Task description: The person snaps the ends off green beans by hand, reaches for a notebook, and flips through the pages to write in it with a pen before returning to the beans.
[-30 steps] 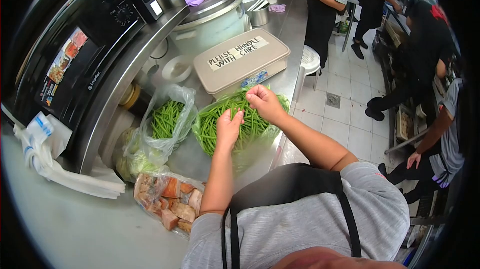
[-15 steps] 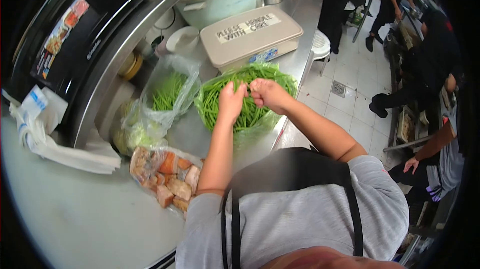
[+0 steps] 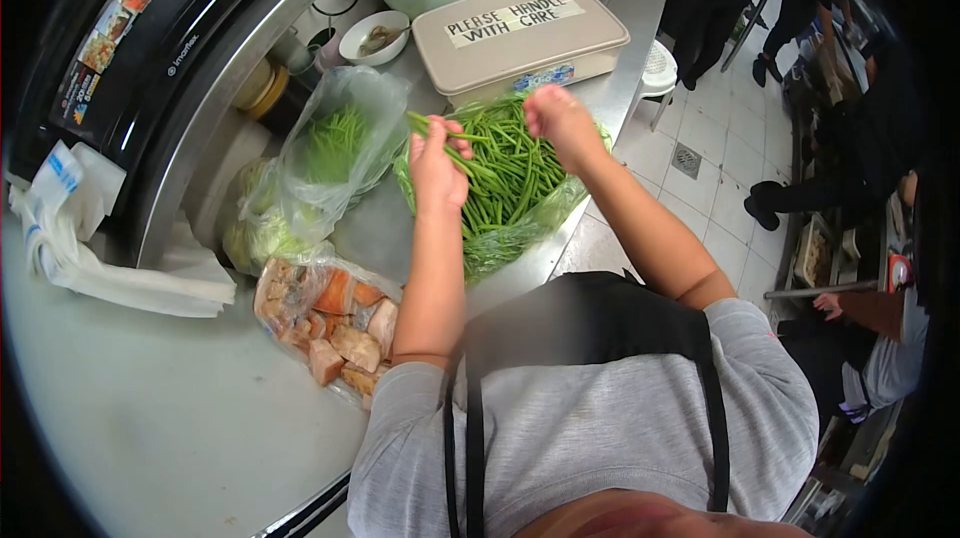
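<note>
Currently, the left hand (image 3: 438,170) pinches green beans (image 3: 440,130) between nearly closed fingers, above the bean bag (image 3: 505,173); the right hand (image 3: 566,128) is loosely curled (its grasp cannot be determined).

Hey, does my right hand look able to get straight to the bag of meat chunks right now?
Probably not straight across: your left forearm lies between your right hand and the bag of meat chunks, so it would likely have to go over or around.
</note>
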{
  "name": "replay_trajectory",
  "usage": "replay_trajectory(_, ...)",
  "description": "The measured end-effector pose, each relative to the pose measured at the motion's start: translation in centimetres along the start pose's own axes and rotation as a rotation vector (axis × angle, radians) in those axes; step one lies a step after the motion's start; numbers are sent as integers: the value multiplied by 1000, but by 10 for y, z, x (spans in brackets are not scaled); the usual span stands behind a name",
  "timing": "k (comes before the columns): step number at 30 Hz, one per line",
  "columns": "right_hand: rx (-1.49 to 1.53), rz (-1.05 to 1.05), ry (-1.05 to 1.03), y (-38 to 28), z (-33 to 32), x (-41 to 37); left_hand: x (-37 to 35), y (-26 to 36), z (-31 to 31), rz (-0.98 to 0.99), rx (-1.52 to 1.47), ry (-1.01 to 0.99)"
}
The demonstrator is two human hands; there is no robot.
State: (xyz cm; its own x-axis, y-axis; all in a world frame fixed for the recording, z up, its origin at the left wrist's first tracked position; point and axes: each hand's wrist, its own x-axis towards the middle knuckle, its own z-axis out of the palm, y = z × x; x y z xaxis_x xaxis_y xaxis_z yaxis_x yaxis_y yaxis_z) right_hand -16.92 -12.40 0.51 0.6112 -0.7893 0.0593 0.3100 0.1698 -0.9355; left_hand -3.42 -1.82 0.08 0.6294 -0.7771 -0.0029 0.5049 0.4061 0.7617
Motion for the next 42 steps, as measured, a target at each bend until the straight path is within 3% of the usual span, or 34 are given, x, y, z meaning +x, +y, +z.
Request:
replay_trajectory(3, -303, -27, -66, -1, -1, 10, 8, 5, -15, -3, -88, 133)
replay_trajectory(4, -656, -178, -125, 18, -3, 14, 9, 6, -18, -4, -83, 171)
replay_trajectory(7, -1315, -232, -224, 53, 8, 17, 10, 6, -17, -31, -128, 206)
replay_trajectory(10, -1500, -35, -210, 50, 37, 2, 7, 6, -18, -85, -73, 179)
replay_trajectory(13, -1606, -43, -247, 66, 35, 6, 4, 5, -25, -129, 38, 137)
replay_trajectory(18, -1194, -29, 2, 70, 0, 17, 4, 1, -32, -240, 247, 77)
replay_trajectory(21, -668, 74, 16, 52, -4, 8, 4, -10, -29, -303, 324, -9)
replay_trajectory(26, -900, -164, -152, 34, 10, -19, -1, -20, 2, -186, 274, -71)
replay_trajectory(35, -894, -221, -85, 30, 2, -29, -1, -12, 10, -107, 132, 20)
replay_trajectory(38, -827, -85, -101, 30, -4, -26, 0, -9, 8, -117, 55, -9)
replay_trajectory(41, -138, -16, -6, 38, -5, -15, -2, -11, 8, -211, -93, 0)
replay_trajectory(42, -81, 1, 21, 34, -8, -10, -1, -12, 6, -221, -123, 19)
